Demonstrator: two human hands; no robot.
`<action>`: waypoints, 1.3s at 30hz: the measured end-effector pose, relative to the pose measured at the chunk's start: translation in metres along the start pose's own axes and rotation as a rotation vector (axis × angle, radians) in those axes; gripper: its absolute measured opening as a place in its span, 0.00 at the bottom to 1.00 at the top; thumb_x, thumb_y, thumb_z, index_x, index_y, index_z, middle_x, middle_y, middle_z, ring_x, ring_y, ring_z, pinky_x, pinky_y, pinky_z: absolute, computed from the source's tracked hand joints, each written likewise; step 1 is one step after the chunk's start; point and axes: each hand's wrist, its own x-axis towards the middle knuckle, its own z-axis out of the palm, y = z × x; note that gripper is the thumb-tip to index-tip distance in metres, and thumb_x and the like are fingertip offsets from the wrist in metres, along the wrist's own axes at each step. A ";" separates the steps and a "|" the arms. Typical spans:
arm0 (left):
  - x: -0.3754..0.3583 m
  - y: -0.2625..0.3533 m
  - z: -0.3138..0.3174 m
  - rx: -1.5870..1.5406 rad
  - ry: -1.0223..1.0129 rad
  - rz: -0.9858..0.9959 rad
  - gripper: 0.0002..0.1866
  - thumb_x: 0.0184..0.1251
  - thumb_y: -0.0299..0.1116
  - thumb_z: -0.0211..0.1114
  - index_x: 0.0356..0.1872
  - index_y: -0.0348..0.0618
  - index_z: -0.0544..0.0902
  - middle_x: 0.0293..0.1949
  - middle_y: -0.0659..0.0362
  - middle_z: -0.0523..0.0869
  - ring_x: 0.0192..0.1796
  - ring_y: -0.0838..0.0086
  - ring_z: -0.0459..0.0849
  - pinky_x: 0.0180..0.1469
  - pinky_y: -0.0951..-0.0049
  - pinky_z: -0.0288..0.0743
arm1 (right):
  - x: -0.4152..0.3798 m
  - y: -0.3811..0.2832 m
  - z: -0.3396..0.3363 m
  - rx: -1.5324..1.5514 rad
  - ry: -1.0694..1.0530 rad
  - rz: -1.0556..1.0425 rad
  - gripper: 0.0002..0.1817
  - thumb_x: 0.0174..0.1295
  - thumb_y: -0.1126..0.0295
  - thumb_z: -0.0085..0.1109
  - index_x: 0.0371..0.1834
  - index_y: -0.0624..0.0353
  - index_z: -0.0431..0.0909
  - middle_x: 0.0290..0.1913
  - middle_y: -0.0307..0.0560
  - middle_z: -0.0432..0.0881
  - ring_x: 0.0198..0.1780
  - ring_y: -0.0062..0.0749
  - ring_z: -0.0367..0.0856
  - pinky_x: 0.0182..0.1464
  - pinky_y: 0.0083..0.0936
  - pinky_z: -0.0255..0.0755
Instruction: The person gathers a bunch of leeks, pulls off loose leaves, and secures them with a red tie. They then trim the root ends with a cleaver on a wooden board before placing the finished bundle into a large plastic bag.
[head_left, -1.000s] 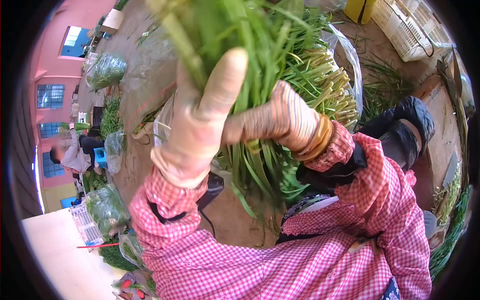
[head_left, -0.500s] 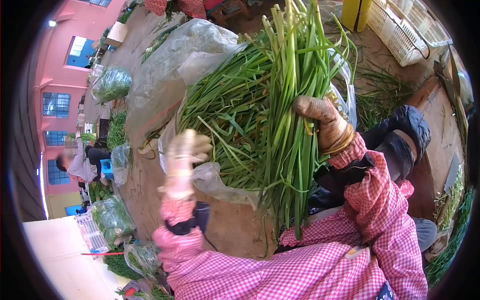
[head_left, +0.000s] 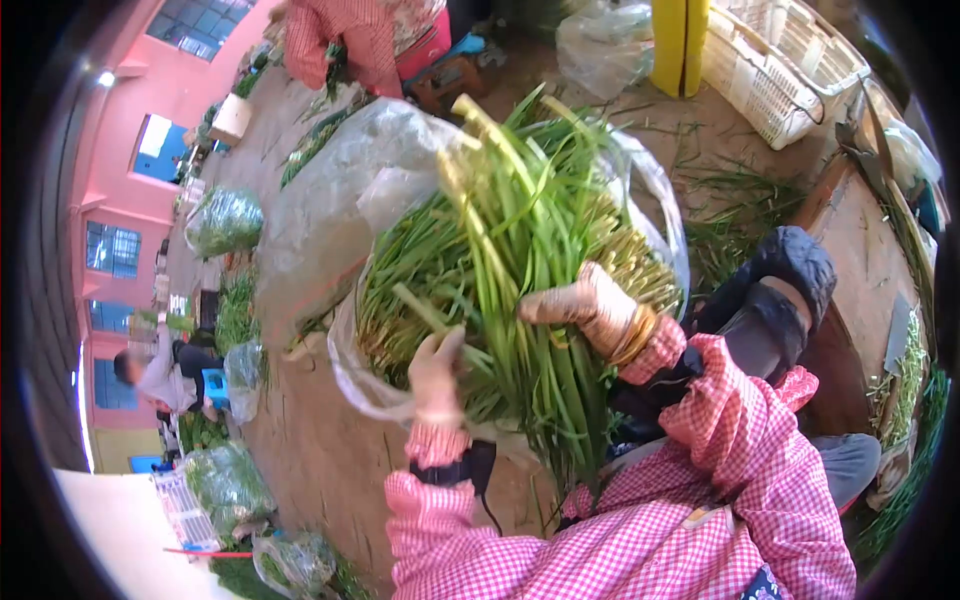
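Observation:
My right hand (head_left: 590,308), in a soiled glove with yellowish bands at the wrist, is closed around a bunch of long leafy garlic greens (head_left: 510,230). Their pale stem ends point up and away, while the green leaf tips hang down toward my lap. My left hand (head_left: 436,375), also gloved and slightly blurred, is left of the bunch with its fingers bent together at a loose green stalk (head_left: 424,308). Beneath both hands lies a heap of the same greens (head_left: 410,260) in an opened clear plastic bag (head_left: 350,375). The bunch hides part of the heap.
White plastic crates (head_left: 770,85) and a yellow upright object (head_left: 680,50) stand at the upper right. A large plastic sheet (head_left: 320,210) lies beside the heap. At the top is a person in a checked sleeve (head_left: 345,45); another person (head_left: 165,375) sits at far left.
The bunch has come lower and its stem ends have tipped left. My left hand has moved right and its fingers have closed in at the loose stalk. The view has shifted slightly.

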 end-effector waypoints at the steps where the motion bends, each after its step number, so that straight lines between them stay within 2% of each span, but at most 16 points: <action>1: -0.012 0.011 0.003 -0.107 -0.023 0.060 0.11 0.62 0.32 0.61 0.42 0.35 0.79 0.30 0.61 0.80 0.30 0.78 0.77 0.34 0.79 0.70 | 0.000 0.000 0.000 -0.024 0.023 -0.010 0.15 0.47 0.69 0.69 0.38 0.63 0.83 0.31 0.39 0.84 0.31 0.16 0.78 0.37 0.19 0.74; 4: -0.033 0.058 0.019 -0.374 -0.162 0.260 0.14 0.65 0.31 0.57 0.47 0.31 0.77 0.44 0.55 0.83 0.43 0.72 0.81 0.47 0.73 0.75 | -0.001 -0.004 0.006 0.065 -0.037 -0.020 0.18 0.47 0.69 0.68 0.43 0.62 0.80 0.34 0.39 0.83 0.34 0.19 0.79 0.40 0.21 0.74; 8: -0.033 0.093 0.075 -0.522 -0.226 0.340 0.18 0.70 0.33 0.49 0.57 0.35 0.71 0.54 0.54 0.76 0.56 0.69 0.74 0.62 0.68 0.64 | -0.001 0.004 0.010 -0.092 -0.033 -0.101 0.24 0.45 0.67 0.71 0.47 0.62 0.78 0.38 0.40 0.83 0.36 0.20 0.78 0.42 0.22 0.73; 11: -0.050 0.108 0.113 -0.596 -0.353 0.408 0.26 0.70 0.39 0.49 0.65 0.38 0.61 0.61 0.55 0.69 0.60 0.68 0.69 0.64 0.67 0.61 | -0.019 -0.023 0.009 -0.063 -0.002 -0.208 0.28 0.44 0.69 0.70 0.52 0.61 0.75 0.44 0.40 0.82 0.42 0.21 0.77 0.48 0.25 0.71; 14: -0.056 0.126 0.139 -0.615 -0.496 0.307 0.28 0.70 0.43 0.49 0.66 0.39 0.60 0.61 0.55 0.68 0.60 0.67 0.69 0.63 0.66 0.61 | -0.035 -0.049 0.001 0.065 -0.045 -0.401 0.28 0.46 0.72 0.67 0.54 0.61 0.73 0.45 0.40 0.80 0.43 0.23 0.77 0.48 0.24 0.71; 15: -0.066 0.145 0.150 -0.539 -0.559 0.315 0.29 0.67 0.51 0.52 0.60 0.39 0.69 0.55 0.55 0.76 0.53 0.65 0.76 0.57 0.64 0.69 | -0.055 -0.071 -0.003 0.041 -0.064 -0.246 0.30 0.47 0.75 0.64 0.57 0.62 0.69 0.46 0.40 0.79 0.42 0.24 0.77 0.42 0.22 0.71; 18: -0.078 0.178 0.193 -0.506 -0.878 0.292 0.27 0.68 0.44 0.52 0.64 0.41 0.62 0.57 0.55 0.72 0.56 0.66 0.74 0.58 0.66 0.67 | -0.082 -0.106 0.002 0.040 0.157 -0.591 0.26 0.48 0.75 0.62 0.54 0.59 0.72 0.43 0.40 0.80 0.39 0.22 0.77 0.41 0.22 0.71; 21: -0.099 0.194 0.260 -0.316 -1.138 0.486 0.26 0.67 0.36 0.55 0.64 0.42 0.61 0.57 0.55 0.72 0.55 0.69 0.74 0.56 0.69 0.69 | -0.107 -0.112 -0.044 0.270 0.231 -0.610 0.20 0.49 0.73 0.62 0.48 0.59 0.76 0.39 0.40 0.81 0.37 0.24 0.79 0.40 0.24 0.74; 26: -0.134 0.201 0.343 -0.045 -1.527 0.749 0.31 0.67 0.41 0.55 0.65 0.36 0.59 0.61 0.53 0.68 0.64 0.67 0.66 0.65 0.66 0.58 | -0.156 -0.119 -0.106 0.395 0.343 -0.878 0.19 0.53 0.62 0.62 0.45 0.62 0.77 0.40 0.47 0.82 0.41 0.33 0.81 0.44 0.32 0.77; 29: -0.145 0.199 0.361 -0.119 -1.281 0.670 0.30 0.67 0.45 0.56 0.63 0.36 0.64 0.58 0.48 0.72 0.62 0.66 0.69 0.63 0.67 0.61 | -0.176 -0.126 -0.145 0.589 0.252 -0.995 0.26 0.54 0.52 0.60 0.48 0.61 0.75 0.40 0.51 0.82 0.42 0.40 0.81 0.45 0.38 0.77; 31: -0.152 0.208 0.355 -0.162 -1.444 0.476 0.31 0.66 0.47 0.55 0.63 0.35 0.63 0.58 0.45 0.72 0.61 0.64 0.71 0.62 0.66 0.63 | -0.206 -0.134 -0.168 0.577 0.289 -1.127 0.29 0.54 0.49 0.60 0.51 0.61 0.72 0.41 0.51 0.81 0.42 0.40 0.81 0.45 0.40 0.78; 32: -0.157 0.210 0.349 -0.185 -1.527 0.373 0.31 0.66 0.47 0.55 0.63 0.35 0.63 0.58 0.44 0.72 0.60 0.63 0.72 0.61 0.65 0.64 | -0.219 -0.135 -0.182 0.593 0.377 -1.195 0.29 0.54 0.49 0.60 0.51 0.61 0.72 0.42 0.52 0.81 0.42 0.40 0.81 0.45 0.40 0.78; 33: -0.162 0.207 0.340 -0.128 -1.802 0.185 0.27 0.68 0.42 0.53 0.62 0.35 0.65 0.56 0.46 0.75 0.58 0.64 0.75 0.58 0.67 0.68 | -0.231 -0.134 -0.202 0.559 0.496 -1.268 0.27 0.56 0.51 0.58 0.51 0.61 0.72 0.41 0.52 0.81 0.42 0.39 0.81 0.44 0.39 0.78; 36: -0.190 0.187 0.334 0.599 -2.357 -0.420 0.25 0.70 0.41 0.51 0.62 0.35 0.64 0.55 0.48 0.76 0.55 0.65 0.77 0.59 0.65 0.69 | -0.278 -0.144 -0.233 0.441 0.781 -1.404 0.23 0.60 0.54 0.53 0.50 0.62 0.72 0.41 0.52 0.80 0.42 0.38 0.80 0.44 0.36 0.78; 38: -0.196 0.113 0.354 0.912 -2.322 -0.258 0.29 0.69 0.43 0.52 0.65 0.36 0.60 0.60 0.48 0.70 0.58 0.64 0.74 0.63 0.64 0.64 | -0.302 -0.147 -0.245 0.055 1.157 -1.471 0.22 0.62 0.55 0.50 0.51 0.62 0.71 0.41 0.52 0.80 0.42 0.37 0.80 0.44 0.34 0.78; 39: -0.179 0.061 0.368 0.722 -2.232 -0.088 0.32 0.68 0.47 0.52 0.66 0.39 0.58 0.62 0.49 0.68 0.59 0.62 0.72 0.64 0.64 0.61 | -0.311 -0.143 -0.251 -0.309 1.439 -1.473 0.22 0.63 0.56 0.49 0.51 0.63 0.71 0.41 0.52 0.79 0.42 0.37 0.80 0.43 0.34 0.78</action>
